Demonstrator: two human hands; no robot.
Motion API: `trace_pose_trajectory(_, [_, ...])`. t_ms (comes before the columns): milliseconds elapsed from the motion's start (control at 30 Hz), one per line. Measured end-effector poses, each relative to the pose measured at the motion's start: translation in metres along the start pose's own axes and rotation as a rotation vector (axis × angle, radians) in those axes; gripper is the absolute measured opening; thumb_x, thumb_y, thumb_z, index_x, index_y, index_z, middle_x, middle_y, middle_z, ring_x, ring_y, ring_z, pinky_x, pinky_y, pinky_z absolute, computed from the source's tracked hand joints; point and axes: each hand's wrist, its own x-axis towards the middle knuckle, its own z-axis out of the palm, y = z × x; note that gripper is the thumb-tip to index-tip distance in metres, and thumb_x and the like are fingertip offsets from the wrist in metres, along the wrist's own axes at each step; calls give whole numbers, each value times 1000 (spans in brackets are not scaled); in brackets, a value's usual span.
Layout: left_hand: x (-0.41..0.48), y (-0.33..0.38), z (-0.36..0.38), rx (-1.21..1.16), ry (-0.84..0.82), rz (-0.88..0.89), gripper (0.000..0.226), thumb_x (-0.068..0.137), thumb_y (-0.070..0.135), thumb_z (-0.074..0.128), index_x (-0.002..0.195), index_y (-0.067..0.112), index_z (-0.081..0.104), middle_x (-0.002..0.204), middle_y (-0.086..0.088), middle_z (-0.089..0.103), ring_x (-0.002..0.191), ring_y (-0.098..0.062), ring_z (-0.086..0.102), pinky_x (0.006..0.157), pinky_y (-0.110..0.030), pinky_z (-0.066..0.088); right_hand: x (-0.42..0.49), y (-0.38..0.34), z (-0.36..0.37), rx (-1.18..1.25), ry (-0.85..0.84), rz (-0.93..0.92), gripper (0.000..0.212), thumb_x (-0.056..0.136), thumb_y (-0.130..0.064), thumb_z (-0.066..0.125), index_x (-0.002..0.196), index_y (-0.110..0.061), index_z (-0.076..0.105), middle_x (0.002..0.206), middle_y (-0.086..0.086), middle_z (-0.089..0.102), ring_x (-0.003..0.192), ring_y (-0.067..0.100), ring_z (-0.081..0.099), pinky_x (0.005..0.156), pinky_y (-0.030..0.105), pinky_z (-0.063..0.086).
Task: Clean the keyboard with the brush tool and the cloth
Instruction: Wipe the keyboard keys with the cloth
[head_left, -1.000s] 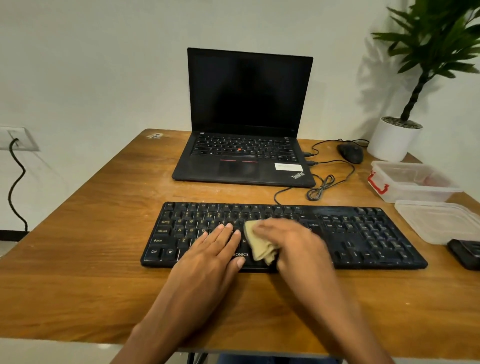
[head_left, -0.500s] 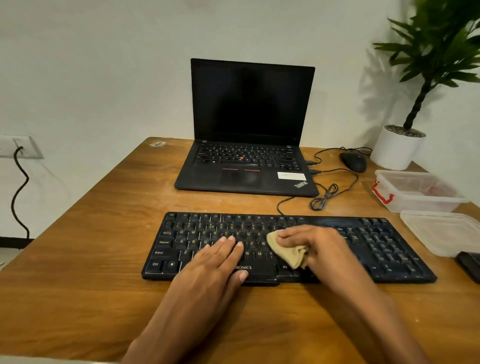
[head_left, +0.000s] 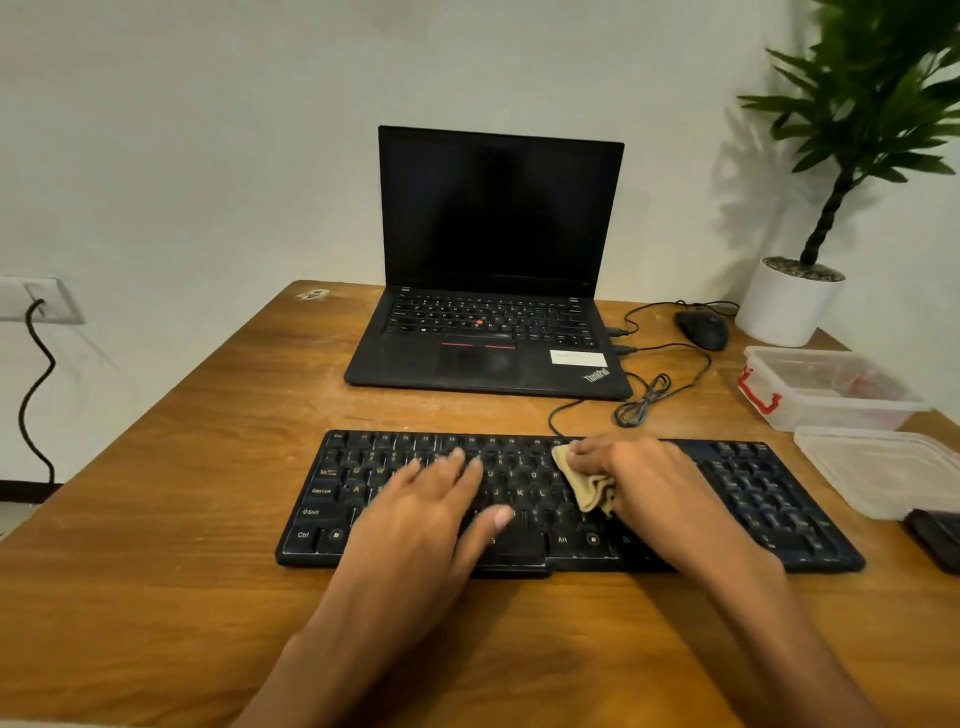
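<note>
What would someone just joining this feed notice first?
Two bare hands on the black keyboard at the front of the wooden table: the right hand grips a bunched tan cloth against the middle keys, while the left hand rests flat on the keys to its left. Behind stands an open laptop with a dark screen, and a potted plant fills the far right corner.

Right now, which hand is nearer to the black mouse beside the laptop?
Right. The right hand grips the cloth on the keyboard, this side of the mouse; the left hand rests flat on the keys further left.
</note>
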Motion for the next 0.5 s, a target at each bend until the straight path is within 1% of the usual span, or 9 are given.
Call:
trace_pose_trajectory(67, [19, -1, 3, 47, 0, 5, 85, 76, 67, -9, 147, 23, 1, 155, 6, -4, 142, -7, -5, 107, -21, -14, 2, -1, 1, -19, -30, -10, 54, 76, 3, 55, 119, -30, 60, 129, -13, 55, 117, 16, 52, 93, 36, 46])
trace_pose_trajectory(133, [28, -2, 10, 71, -74, 10, 81, 79, 63, -4, 147, 18, -3, 156, -1, -8, 142, -10, -10, 109, -25, -13, 4, -2, -2, -17, 0, -3, 54, 74, 4, 54, 116, -29, 60, 126, -9, 58, 114, 17, 54, 89, 37, 47])
trace_pose_trajectory(167, [28, -3, 14, 68, -117, -1, 81, 79, 62, -4, 147, 17, -4, 156, -2, -8, 142, -11, -10, 109, -24, -13, 6, -6, -1, -22, 22, -19, 53, 74, 4, 53, 116, -28, 60, 126, -7, 59, 114, 18, 54, 90, 37, 47])
trace_pose_trajectory(233, [27, -3, 19, 50, -146, -12, 82, 79, 62, -3, 147, 16, -3, 156, -3, -7, 142, -11, -9, 108, -23, -12, 8, -21, 1, -15, 52, -143, 55, 79, 5, 52, 124, -26, 55, 134, -6, 52, 124, 15, 46, 102, 33, 40])
trace_pose_trajectory(267, [26, -3, 19, 43, -145, -11, 82, 79, 62, -4, 147, 16, -3, 156, -3, -7, 142, -11, -9, 107, -22, -11, 7, -25, 4, 1, 29, -212, 57, 80, 5, 52, 128, -25, 52, 137, -7, 49, 128, 12, 42, 106, 30, 36])
trace_pose_trajectory(300, [25, -4, 19, 37, -141, -11, 83, 77, 63, -5, 147, 17, -2, 156, -2, -6, 142, -10, -8, 107, -22, -11, 6, -24, 6, 20, 0, -239, 57, 81, 6, 52, 129, -26, 51, 138, -9, 47, 130, 10, 39, 107, 28, 34])
trace_pose_trajectory(367, [27, -7, 19, 28, -126, -6, 90, 72, 66, -13, 147, 18, -2, 156, -1, -6, 142, -9, -8, 107, -21, -12, 7, -5, 3, 59, -39, -128, 53, 82, 2, 56, 124, -30, 55, 134, -13, 51, 126, 8, 44, 106, 32, 36])
trace_pose_trajectory(433, [26, -7, 19, 20, -123, -4, 93, 70, 68, -15, 147, 18, -1, 156, -1, -5, 142, -9, -8, 107, -21, -12, 14, 11, -2, 77, -36, -18, 45, 81, -5, 61, 115, -33, 62, 125, -11, 60, 115, 11, 54, 97, 35, 44])
trace_pose_trajectory(500, [26, -7, 20, 14, -127, -11, 92, 73, 70, -11, 147, 18, 0, 156, -1, -4, 142, -9, -7, 109, -21, -11, 26, 1, -3, -20, 20, -30, 38, 81, -5, 58, 109, -30, 65, 118, -5, 64, 107, 17, 59, 88, 38, 50])
